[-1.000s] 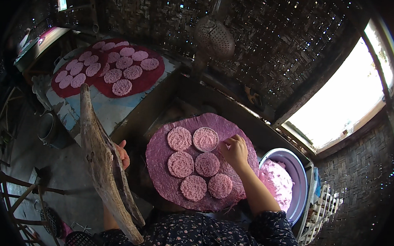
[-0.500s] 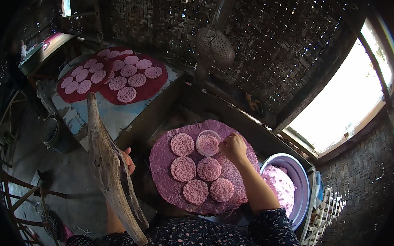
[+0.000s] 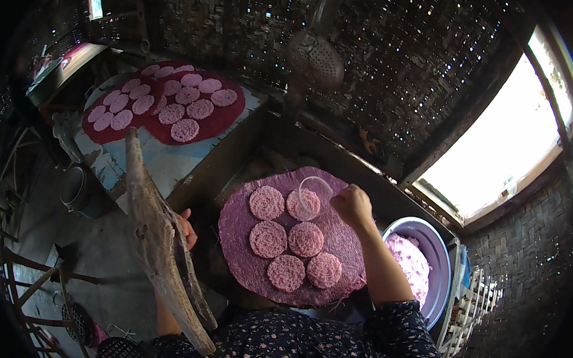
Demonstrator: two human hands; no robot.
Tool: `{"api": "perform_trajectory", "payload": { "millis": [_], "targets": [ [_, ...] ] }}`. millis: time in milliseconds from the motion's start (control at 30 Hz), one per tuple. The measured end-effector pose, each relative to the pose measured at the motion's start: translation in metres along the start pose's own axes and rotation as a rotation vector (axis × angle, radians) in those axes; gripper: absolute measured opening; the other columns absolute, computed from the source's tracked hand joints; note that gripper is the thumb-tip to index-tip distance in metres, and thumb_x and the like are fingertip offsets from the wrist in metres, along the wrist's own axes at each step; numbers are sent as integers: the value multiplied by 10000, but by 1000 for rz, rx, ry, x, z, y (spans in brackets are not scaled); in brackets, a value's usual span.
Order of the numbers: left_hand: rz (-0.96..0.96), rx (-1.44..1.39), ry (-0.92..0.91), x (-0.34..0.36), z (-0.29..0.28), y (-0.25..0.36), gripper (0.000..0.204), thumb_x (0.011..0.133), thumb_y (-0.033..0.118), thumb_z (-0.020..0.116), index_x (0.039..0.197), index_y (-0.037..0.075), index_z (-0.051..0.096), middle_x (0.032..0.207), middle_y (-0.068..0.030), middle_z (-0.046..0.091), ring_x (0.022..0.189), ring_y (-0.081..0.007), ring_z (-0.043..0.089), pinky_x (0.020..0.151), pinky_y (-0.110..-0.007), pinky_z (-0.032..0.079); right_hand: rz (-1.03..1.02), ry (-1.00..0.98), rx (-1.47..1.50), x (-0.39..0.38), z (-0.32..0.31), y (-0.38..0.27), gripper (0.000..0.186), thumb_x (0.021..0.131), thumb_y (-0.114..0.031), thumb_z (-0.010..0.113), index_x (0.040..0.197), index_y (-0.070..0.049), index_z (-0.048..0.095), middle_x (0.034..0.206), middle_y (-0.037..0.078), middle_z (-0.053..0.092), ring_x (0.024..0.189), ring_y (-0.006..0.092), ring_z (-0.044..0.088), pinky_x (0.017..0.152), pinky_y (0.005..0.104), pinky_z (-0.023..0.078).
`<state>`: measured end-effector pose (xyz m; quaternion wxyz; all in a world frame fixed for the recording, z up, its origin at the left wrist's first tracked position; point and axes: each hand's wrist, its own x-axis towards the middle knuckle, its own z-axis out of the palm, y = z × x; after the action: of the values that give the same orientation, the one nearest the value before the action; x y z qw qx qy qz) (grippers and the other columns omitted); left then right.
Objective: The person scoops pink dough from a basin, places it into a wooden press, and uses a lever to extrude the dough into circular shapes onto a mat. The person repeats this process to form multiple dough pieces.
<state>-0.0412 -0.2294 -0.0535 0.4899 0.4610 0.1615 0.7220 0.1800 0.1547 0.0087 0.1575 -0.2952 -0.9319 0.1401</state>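
My right hand (image 3: 353, 206) is closed on the edge of a clear round ring (image 3: 316, 178). The ring is tilted over the back right pink disc (image 3: 308, 210) of stringy dough. Several similar pink discs (image 3: 268, 239) lie in two columns on a round, shiny purple sheet (image 3: 348, 247) in front of me. My left hand (image 3: 186, 229) is at a long, weathered wooden lever (image 3: 150, 237), its fingers curled along the right side. The wood hides much of that hand.
At the back left, dark red round sheets (image 3: 218, 127) with several pink discs lie on a table (image 3: 115, 167). A purple basin (image 3: 440, 271) of pink dough stands on the right. A perforated ladle (image 3: 317, 61) hangs at the woven wall. A grey bucket (image 3: 75, 192) stands on the left.
The ring was around the back right disc; my right hand has moved it up and slightly right, and it is now tilted. My left hand is still at the wooden lever.
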Motion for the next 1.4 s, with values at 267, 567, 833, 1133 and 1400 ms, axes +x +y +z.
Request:
{"api": "perform_trajectory", "payload": {
  "millis": [267, 567, 833, 1133, 1400],
  "targets": [
    [185, 159, 242, 2, 42, -4, 372, 916, 297, 517, 1003, -61, 564, 878, -194, 608, 717, -277, 559, 816, -368, 411, 55, -98, -237, -44, -31, 50, 173, 672, -244, 634, 713, -89, 698, 831, 89, 606, 915, 279, 592, 771, 404, 503],
    [204, 151, 223, 21, 61, -3, 341, 926, 246, 502, 958, -87, 567, 932, -163, 610, 733, -250, 567, 938, -337, 397, 113, -55, -197, -61, -30, 53, 215, 761, -318, 643, 766, -115, 712, 948, 90, 611, 953, 280, 580, 784, 389, 503],
    [271, 218, 288, 17, 85, -3, 331, 948, 250, 458, 994, -64, 552, 921, -143, 598, 795, -227, 575, 1006, -351, 345, 398, -218, 288, -80, -26, 123, 491, 840, -267, 648, 1250, -20, 541, 954, 127, 654, 827, 197, 622, 694, 342, 508],
    [270, 241, 285, 23, 103, -8, 326, 944, 250, 468, 1050, -53, 526, 903, -125, 586, 810, -220, 574, 1028, -369, 317, 554, -183, 980, -118, -11, 136, 418, 857, -252, 651, 1178, 7, 584, 875, 33, 637, 688, 82, 571, 563, 244, 462],
    [259, 251, 280, 23, 123, -10, 333, 941, 250, 476, 1099, -43, 502, 887, -109, 575, 823, -214, 572, 1047, -386, 292, 575, -232, 810, -112, -12, 126, 324, 799, -235, 691, 966, 41, 654, 805, 58, 643, 700, 134, 608, 622, 279, 486]
  ]
}}
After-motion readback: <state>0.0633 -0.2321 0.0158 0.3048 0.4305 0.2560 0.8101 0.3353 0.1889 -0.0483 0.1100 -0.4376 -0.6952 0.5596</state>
